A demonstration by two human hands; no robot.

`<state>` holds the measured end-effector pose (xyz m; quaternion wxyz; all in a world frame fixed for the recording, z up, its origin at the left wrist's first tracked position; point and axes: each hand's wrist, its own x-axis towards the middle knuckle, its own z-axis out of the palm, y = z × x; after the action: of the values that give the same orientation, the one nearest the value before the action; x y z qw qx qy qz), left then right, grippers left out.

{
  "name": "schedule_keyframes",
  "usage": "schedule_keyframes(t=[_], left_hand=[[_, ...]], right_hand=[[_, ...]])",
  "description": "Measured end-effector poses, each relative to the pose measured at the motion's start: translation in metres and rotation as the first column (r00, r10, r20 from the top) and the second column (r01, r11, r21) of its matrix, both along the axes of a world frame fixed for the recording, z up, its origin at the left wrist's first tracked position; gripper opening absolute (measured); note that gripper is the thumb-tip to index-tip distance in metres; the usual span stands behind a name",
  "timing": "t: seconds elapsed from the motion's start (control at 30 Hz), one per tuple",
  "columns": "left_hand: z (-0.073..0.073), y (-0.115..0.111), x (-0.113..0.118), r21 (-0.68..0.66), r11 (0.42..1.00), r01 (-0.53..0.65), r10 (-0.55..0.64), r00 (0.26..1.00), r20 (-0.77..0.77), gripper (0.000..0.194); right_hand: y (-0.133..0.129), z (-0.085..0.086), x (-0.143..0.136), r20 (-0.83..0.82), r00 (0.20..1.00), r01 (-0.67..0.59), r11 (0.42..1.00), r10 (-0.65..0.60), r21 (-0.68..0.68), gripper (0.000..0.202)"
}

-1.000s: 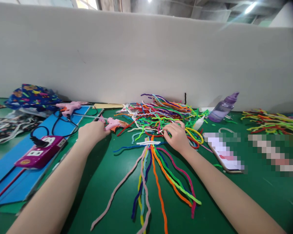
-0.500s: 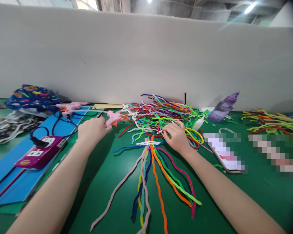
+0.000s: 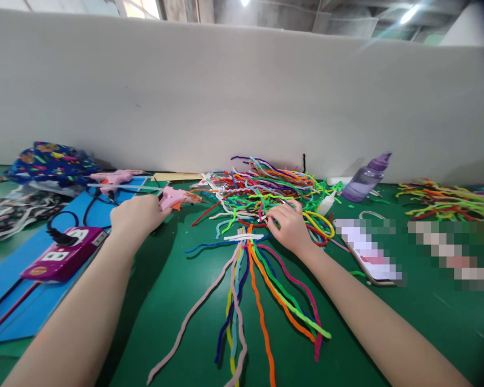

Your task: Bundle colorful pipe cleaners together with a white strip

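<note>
My left hand (image 3: 139, 215) is wrapped round the handle of a pink glue gun (image 3: 176, 198), its nozzle pointing right. My right hand (image 3: 287, 221) has its fingers pinched on a small white piece (image 3: 263, 218) at the near edge of a pile of colourful fuzzy strands (image 3: 266, 185). Between my forearms, a fan of fuzzy strands (image 3: 258, 301) in pink, yellow, blue, orange and green spreads toward me. White strips (image 3: 243, 237) lie across its gathered top, and a blue strand sticks out to the left.
At left, a purple power strip (image 3: 64, 253) sits on a blue board (image 3: 20, 279), with another pink glue gun (image 3: 115, 178) and patterned fabric (image 3: 50, 162) behind. At right are a white glue bottle (image 3: 326, 204), a purple water bottle (image 3: 366, 178), a phone (image 3: 367, 252) and more strands (image 3: 447, 200).
My left hand has moved left, carrying the glue gun away from the strand pile. My right hand keeps nearly the same place and pinch.
</note>
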<state>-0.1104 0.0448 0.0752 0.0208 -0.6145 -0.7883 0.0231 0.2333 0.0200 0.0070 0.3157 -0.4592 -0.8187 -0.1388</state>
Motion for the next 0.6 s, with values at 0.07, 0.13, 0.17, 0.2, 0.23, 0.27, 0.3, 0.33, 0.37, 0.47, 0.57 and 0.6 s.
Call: schedule_keyframes(t=[0.07,0.13,0.17,0.2,0.23,0.27,0.3,0.33,0.37,0.47,0.57,0.6], left_hand=[[-0.003,0.002,-0.005,-0.032,0.999,-0.007,0.007,1.000,0.002,0.053],[-0.008,0.005,-0.010,-0.048,0.999,0.011,-0.011,1.000,0.012,0.053],[-0.011,0.007,-0.012,-0.050,0.999,0.018,-0.017,1.000,0.017,0.054],[-0.013,0.008,-0.014,-0.056,0.998,0.027,-0.026,0.999,0.027,0.054],[-0.015,0.010,-0.016,-0.061,0.998,0.022,-0.020,0.999,0.034,0.053],[-0.017,0.011,-0.017,-0.068,0.997,0.020,-0.017,0.999,0.043,0.052],[-0.019,0.012,-0.018,-0.078,0.997,0.018,-0.014,0.999,0.053,0.052],[-0.021,0.013,-0.019,-0.087,0.996,0.015,-0.010,0.998,0.060,0.052],[-0.022,0.013,-0.019,-0.095,0.995,0.015,-0.009,0.998,0.068,0.052],[-0.025,0.013,-0.019,-0.109,0.994,0.014,-0.005,0.997,0.081,0.052],[-0.028,0.013,-0.018,-0.094,0.995,0.014,-0.007,0.997,0.075,0.054],[-0.029,0.013,-0.017,-0.086,0.996,0.014,-0.008,0.997,0.071,0.055]], right_hand=[[0.000,0.000,0.000,0.005,1.000,0.002,1.000,-0.002,-0.003,0.013],[0.000,0.000,0.000,0.004,1.000,0.000,1.000,0.000,0.000,0.012],[0.000,0.000,0.000,0.002,1.000,-0.002,1.000,0.002,0.003,0.012],[0.000,0.000,0.000,0.000,1.000,-0.004,1.000,0.004,0.006,0.012],[0.000,0.000,0.000,-0.001,1.000,-0.005,1.000,0.005,0.008,0.012],[0.000,-0.001,0.000,-0.003,1.000,-0.005,1.000,0.005,0.009,0.013],[0.000,-0.001,0.000,-0.004,1.000,-0.003,1.000,0.004,0.011,0.013],[0.000,-0.002,0.000,-0.003,1.000,-0.002,1.000,0.002,0.011,0.012],[0.000,-0.002,0.000,-0.003,1.000,0.000,1.000,0.000,0.012,0.012],[0.001,-0.002,0.000,0.003,1.000,0.008,1.000,-0.008,0.012,0.013],[0.001,-0.002,0.000,0.009,1.000,0.012,1.000,-0.012,0.013,0.014],[0.000,-0.001,0.000,0.010,1.000,0.013,1.000,-0.013,0.014,0.014]])
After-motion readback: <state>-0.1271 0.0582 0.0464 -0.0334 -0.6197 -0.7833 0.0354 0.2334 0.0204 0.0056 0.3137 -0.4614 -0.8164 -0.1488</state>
